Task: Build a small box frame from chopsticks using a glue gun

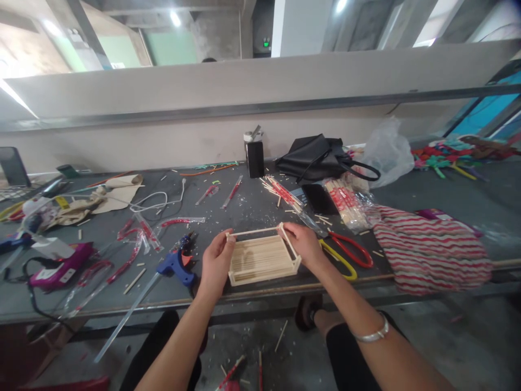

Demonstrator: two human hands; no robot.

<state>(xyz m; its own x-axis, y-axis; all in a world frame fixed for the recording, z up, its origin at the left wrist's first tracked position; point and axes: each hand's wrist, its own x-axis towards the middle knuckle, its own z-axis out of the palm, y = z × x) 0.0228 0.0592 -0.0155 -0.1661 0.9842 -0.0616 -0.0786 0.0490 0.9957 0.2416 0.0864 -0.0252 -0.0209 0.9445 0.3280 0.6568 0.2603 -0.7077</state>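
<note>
Here, the wooden tray (262,258) sits between the two hands at the near edge of the worktop (448,190); whether it rests there or is slightly raised, I cannot tell. The left hand (218,262) grips its left end, thumb at the upper corner. The right hand (302,243) pinches the far right corner, where a thin rail and a slanting side stick meet. Just right of the tray lie scissors (331,237) with one red and one yellow handle. To its left lies a blue glue gun (175,266), a long clear glue stick (127,316) trailing from it past the edge. Beyond the scissors are a dark phone (319,199) and a pack of sticks (345,203), with a striped cloth (431,252) to their right. Farther left stands a purple power strip (62,267); at the back slumps a black bag (313,157) beside a clear plastic bag (386,152).
</note>
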